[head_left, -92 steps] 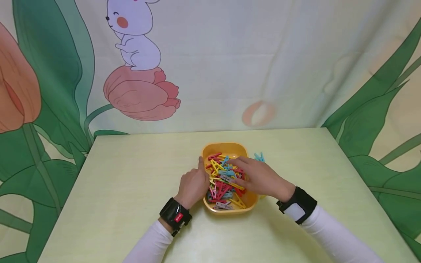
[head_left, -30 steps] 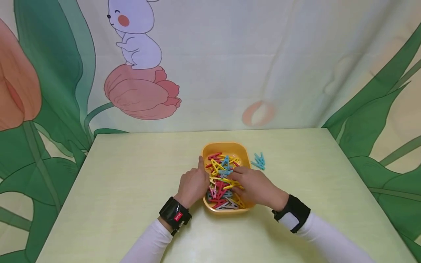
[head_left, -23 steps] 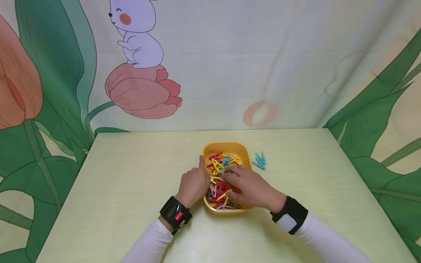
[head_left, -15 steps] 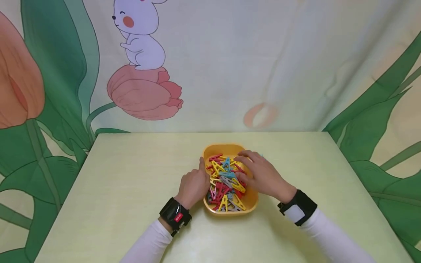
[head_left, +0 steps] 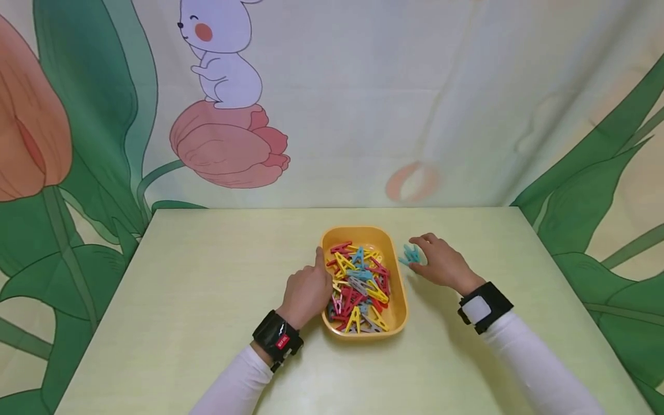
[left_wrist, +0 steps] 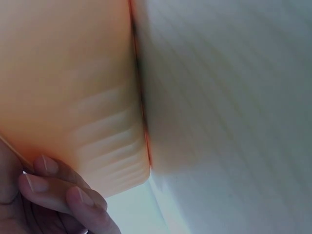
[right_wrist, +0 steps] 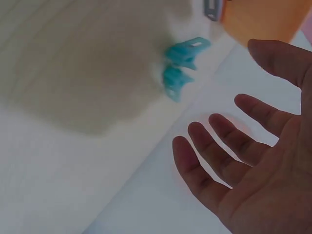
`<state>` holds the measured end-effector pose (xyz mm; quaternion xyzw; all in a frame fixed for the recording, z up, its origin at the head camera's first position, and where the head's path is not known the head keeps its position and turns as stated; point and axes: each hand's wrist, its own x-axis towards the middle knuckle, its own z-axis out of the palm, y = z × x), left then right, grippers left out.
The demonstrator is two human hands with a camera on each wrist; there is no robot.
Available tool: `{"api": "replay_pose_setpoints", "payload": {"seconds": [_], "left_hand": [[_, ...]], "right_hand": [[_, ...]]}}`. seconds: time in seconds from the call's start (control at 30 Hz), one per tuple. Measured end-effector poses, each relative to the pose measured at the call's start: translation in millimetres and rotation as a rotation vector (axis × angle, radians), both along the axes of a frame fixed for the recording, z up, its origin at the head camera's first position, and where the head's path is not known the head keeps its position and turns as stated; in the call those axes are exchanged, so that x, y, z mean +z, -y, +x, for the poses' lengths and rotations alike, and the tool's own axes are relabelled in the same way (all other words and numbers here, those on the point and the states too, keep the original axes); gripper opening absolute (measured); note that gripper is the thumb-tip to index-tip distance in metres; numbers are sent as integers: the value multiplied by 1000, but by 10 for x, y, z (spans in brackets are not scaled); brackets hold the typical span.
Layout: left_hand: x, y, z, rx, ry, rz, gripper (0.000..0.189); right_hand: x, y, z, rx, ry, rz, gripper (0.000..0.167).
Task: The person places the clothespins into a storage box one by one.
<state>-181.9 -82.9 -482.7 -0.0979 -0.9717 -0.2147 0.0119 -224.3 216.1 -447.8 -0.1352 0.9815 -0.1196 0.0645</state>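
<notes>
A yellow plastic tub [head_left: 398, 314] stands on the table, heaped with red, yellow, blue, grey and pink clothespins [head_left: 358, 282]. My left hand [head_left: 306, 291] holds the tub's left side, index finger stretched along the rim. In the left wrist view its other fingers [left_wrist: 53, 190] curl against the outer wall; the thumb is hidden. To the right of the tub, my right hand [head_left: 441, 262] hovers by a small group of light blue clothespins [head_left: 411, 253]. In the right wrist view those clothespins [right_wrist: 180, 66] lie apart from its spread fingers [right_wrist: 209, 156], which hold nothing.
The pale table [head_left: 218, 311] runs back to a printed curtain [head_left: 332, 115] with a rabbit and tulips. At the top of the right wrist view, a grey clothespin [right_wrist: 212, 9] shows beside the orange-looking tub.
My right hand, earlier among the clothespins in the tub, has lifted out and moved right to the blue ones. Pins inside the tub have shifted. My left hand has stayed put.
</notes>
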Motion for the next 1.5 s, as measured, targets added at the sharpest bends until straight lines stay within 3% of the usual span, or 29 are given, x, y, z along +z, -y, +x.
{"api": "replay_pose_setpoints", "payload": {"seconds": [0.3,0.53,0.73,0.9,1.03,1.17,1.5], "left_hand": [[12,-10,18,4,17,2,61],[12,-10,4,14,13,-7,61],[-3,-16,5,14,33,-1,61],[-1,-15,1,8,36,1,62],[11,-8,-7,11,23,4,61],[6,-10,-6,12,14,9,61],[25,1,2,1,15,12,62]], "right_hand": [[-293,-154,-117,-50,127,81,54],[-318,-200,-125,-15,45,65,27],[-333,-258,-124,-45,21,21,20],[-152,-209,-77,-57,-75,-77,22],[95,1,0,7,-139,-178,23],[253,284,123,108,-167,-211,24],[292,824,403,342,-148,-113,21]]}}
